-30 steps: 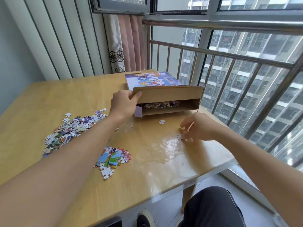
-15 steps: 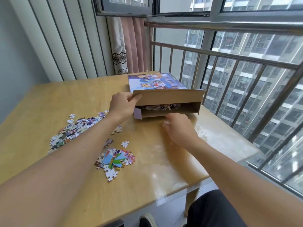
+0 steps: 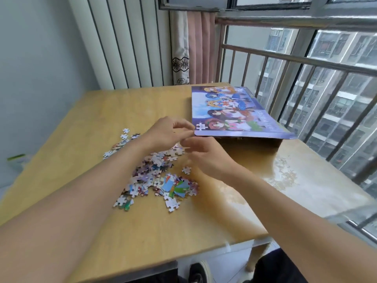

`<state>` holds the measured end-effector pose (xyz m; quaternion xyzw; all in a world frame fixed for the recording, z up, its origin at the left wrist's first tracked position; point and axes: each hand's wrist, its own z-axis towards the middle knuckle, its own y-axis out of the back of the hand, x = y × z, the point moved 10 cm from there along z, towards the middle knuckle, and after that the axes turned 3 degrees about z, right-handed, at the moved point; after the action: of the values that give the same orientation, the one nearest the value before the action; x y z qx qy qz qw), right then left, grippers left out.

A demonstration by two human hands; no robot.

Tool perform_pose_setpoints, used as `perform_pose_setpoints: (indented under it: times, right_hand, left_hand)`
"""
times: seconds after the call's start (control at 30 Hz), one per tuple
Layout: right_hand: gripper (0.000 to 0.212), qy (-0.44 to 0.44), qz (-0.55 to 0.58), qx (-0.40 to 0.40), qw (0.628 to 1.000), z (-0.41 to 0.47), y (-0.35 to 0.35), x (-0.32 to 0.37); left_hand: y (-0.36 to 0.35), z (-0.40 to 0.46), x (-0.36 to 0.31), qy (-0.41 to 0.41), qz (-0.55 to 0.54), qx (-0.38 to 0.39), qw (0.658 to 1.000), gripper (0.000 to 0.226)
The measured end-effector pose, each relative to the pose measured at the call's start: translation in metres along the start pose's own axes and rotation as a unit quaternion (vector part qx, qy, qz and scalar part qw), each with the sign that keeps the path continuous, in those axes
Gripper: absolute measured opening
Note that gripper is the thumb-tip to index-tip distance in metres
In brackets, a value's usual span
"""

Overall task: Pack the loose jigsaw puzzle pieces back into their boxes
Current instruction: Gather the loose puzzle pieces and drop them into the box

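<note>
The puzzle box (image 3: 234,111), brown cardboard with a purple cartoon picture on top, lies on the wooden table (image 3: 98,127) with its open side towards me. My left hand (image 3: 167,132) pinches the box's near left corner. My right hand (image 3: 206,158) is just below it at the box's mouth, with its fingers blurred by motion, so I cannot make out whether it holds a piece. A heap of loose puzzle pieces (image 3: 153,172) lies under my left forearm. A single piece (image 3: 186,170) sits beside my right hand.
A few stray pieces (image 3: 124,133) lie at the heap's far left. A metal railing (image 3: 306,60) and window run along the table's right side, and a curtain (image 3: 191,48) hangs behind it. The table's right part is glossy with peeling film (image 3: 283,172).
My right hand has moved left along the box's open front to its left corner, next to my left hand. My left hand keeps its hold. The view has swung left.
</note>
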<state>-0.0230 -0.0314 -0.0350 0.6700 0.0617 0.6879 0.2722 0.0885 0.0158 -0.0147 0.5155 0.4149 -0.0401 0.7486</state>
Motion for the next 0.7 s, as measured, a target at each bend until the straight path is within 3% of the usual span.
perform_pose_setpoints:
  times: [0.1, 0.2, 0.3, 0.4, 0.47, 0.57, 0.7]
  right_hand:
    - [0.043, 0.005, 0.014, 0.018, 1.000, 0.019, -0.018, 0.026]
    - [0.051, 0.014, -0.051, 0.023, 0.998, 0.057, -0.034, 0.046]
    - [0.059, -0.030, -0.150, 0.038, 0.988, 0.103, -0.040, 0.040]
    - [0.073, -0.106, -0.247, 0.084, 0.960, 0.130, -0.042, 0.011]
    - [0.082, -0.140, -0.274, 0.131, 0.942, 0.135, -0.055, -0.004]
    - [0.084, -0.125, -0.252, 0.187, 0.941, 0.133, -0.084, 0.002]
    - [0.070, -0.089, -0.294, 0.206, 0.929, 0.125, -0.102, 0.025]
  left_hand:
    - [0.050, -0.029, 0.024, 0.045, 0.041, -0.092, 0.994, 0.030]
    - [0.099, -0.064, 0.079, 0.150, 0.105, -0.192, 0.964, 0.040]
    - [0.093, -0.087, 0.130, 0.230, 0.089, -0.147, 0.958, 0.055]
    - [0.074, -0.098, 0.150, 0.238, 0.035, -0.133, 0.962, 0.057]
    - [0.067, -0.100, 0.152, 0.217, 0.064, -0.126, 0.966, 0.052]
    - [0.056, -0.096, 0.147, 0.186, 0.070, -0.100, 0.975, 0.046]
    - [0.055, -0.092, 0.142, 0.153, 0.090, -0.102, 0.979, 0.048]
